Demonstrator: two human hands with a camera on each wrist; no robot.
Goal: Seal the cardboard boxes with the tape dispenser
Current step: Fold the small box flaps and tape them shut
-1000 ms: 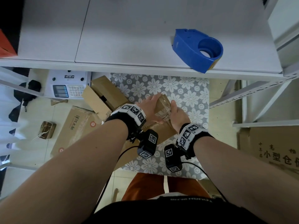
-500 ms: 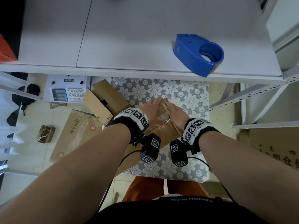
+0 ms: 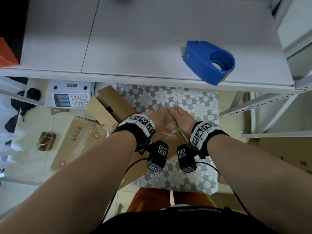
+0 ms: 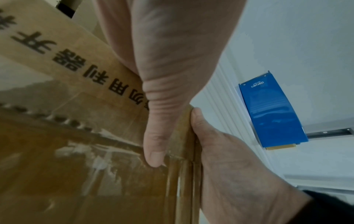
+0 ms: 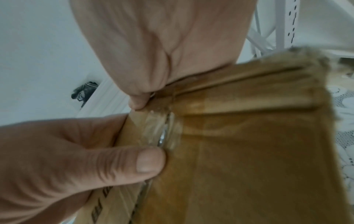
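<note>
Fingers of both hands clamp one brown box (image 3: 168, 141) below the table edge: the left hand (image 3: 160, 120) wraps its left side, thumb pressed on the taped face, and the right hand (image 3: 181, 119) grips the right edge. It is held over a flowered cloth (image 3: 190, 102). Farther off, the blue dispenser (image 3: 209, 62) lies untouched on the white table (image 3: 135, 48), to the right near its edge.

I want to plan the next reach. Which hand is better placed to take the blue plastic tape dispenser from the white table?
Probably the right hand. The blue plastic tape dispenser lies toward the right of the white table, nearer that side. The left hand could keep holding the brown cardboard box.
</note>
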